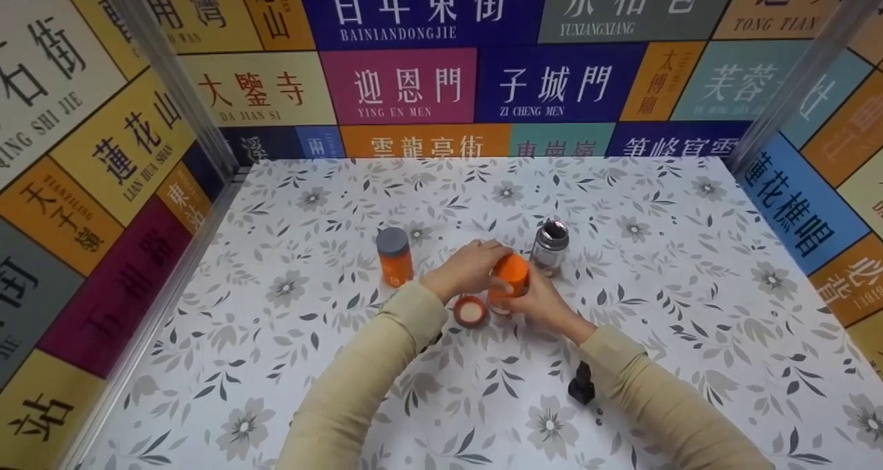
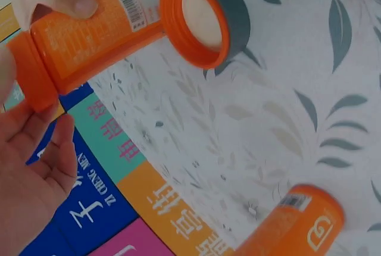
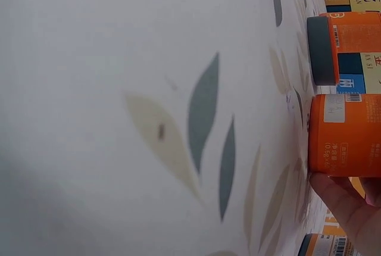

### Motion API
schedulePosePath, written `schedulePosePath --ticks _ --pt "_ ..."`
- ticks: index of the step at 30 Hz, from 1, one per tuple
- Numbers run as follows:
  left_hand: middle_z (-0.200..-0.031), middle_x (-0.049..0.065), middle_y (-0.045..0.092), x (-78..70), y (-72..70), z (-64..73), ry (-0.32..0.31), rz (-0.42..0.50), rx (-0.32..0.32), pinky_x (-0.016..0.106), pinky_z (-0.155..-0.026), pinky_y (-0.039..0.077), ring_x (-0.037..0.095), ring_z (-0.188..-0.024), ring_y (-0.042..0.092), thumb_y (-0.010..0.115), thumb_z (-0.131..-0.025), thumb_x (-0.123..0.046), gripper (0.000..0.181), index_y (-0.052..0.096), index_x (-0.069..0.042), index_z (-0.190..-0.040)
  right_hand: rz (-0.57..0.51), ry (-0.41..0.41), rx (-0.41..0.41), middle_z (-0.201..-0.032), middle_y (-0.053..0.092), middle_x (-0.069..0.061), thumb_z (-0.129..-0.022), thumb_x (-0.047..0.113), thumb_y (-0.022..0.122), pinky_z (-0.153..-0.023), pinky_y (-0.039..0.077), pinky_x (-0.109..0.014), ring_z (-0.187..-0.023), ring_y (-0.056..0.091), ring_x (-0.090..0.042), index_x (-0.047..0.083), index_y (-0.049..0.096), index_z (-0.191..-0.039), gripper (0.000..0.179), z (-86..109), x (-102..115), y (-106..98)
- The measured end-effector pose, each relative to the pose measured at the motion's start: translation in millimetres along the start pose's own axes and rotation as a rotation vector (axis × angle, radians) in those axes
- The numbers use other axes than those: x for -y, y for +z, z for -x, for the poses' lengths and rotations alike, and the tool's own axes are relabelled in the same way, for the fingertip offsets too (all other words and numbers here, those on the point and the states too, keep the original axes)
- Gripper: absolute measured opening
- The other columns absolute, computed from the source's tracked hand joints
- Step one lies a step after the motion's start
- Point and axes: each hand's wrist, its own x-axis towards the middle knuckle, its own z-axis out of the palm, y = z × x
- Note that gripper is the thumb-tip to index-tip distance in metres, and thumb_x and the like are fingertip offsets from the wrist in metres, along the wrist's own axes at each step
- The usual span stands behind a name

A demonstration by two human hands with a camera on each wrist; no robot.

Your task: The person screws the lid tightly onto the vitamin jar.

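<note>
An orange bottle (image 1: 511, 271) stands in the middle of the table, a barcode label (image 2: 131, 9) near its base. My right hand (image 1: 541, 303) grips its body from the right; in the right wrist view, fingers (image 3: 340, 201) lie against its side. At the upper end, my left hand (image 1: 472, 266) has its thumb and fingers around the bottle's orange top piece (image 2: 31, 71). Close beside the base lies a grey cap (image 2: 238, 21) with its orange inside and pale liner facing up.
A second orange bottle (image 1: 395, 266) with a grey cap stands to the left. Behind my right hand is a silver jar (image 1: 550, 246) with an open, dark mouth. A small black object (image 1: 581, 385) sits by the right sleeve. Sign-covered panels (image 1: 407, 87) border the flowered table.
</note>
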Motion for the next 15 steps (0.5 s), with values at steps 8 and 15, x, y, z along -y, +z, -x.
schedulePosePath --ticks 8,15 --pt "-0.111 0.005 0.063 5.0 16.4 0.1 0.011 0.097 -0.183 0.031 -0.087 0.037 0.021 -0.096 0.051 0.076 -0.072 -0.033 0.054 0.06 -0.007 -0.117 0.032 -0.036 0.013 -0.123 0.052 -0.02 -0.069 0.006 0.076 -0.093 0.042 -0.039 -0.106 0.052 -0.028 -0.004 0.039 -0.131 0.073 0.6 -1 -4" --pt "-0.119 0.004 0.06 14.3 15.2 -2.5 0.038 0.163 -0.15 0.033 -0.092 0.035 0.021 -0.106 0.05 0.076 -0.072 -0.031 0.056 0.058 -0.01 -0.121 0.042 -0.013 0.027 -0.123 0.052 -0.02 -0.069 0.006 0.076 -0.093 0.041 -0.04 -0.107 0.052 -0.029 -0.003 0.038 -0.133 0.074 -2.4 -2 -6"
